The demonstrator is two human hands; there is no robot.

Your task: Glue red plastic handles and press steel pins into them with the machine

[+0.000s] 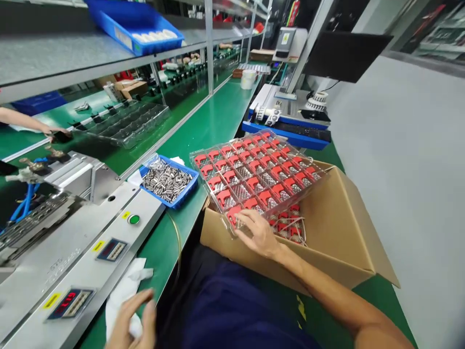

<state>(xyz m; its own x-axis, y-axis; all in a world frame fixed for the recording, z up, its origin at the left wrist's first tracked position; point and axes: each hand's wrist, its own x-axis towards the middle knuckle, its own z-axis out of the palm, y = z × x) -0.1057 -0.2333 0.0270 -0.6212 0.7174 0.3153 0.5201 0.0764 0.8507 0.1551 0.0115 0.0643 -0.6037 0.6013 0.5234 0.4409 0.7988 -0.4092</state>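
Observation:
My right hand (258, 233) is at the near corner of a clear plastic tray (240, 191), its fingertips by a red trigger-shaped part (233, 213). Thumb and fingers are apart, and no held object shows between them; whether they touch that part I cannot tell. Rows of similar red parts sit in the tray's pockets, some pockets being without one. The tray lies tilted across an open cardboard box (348, 218), where more red parts show below. At the bottom edge, my left hand (132, 322) is partly cut off, fingers apart, over a white cloth or paper (125, 286).
A blue bin (192, 186) of small metal pins stands on the green bench (218, 114). Left of it is a metal machine with a green button (134, 219) and displays. Another person's hand (56, 131) holds a dark part beyond. A monitor (345, 55) hangs at the back right.

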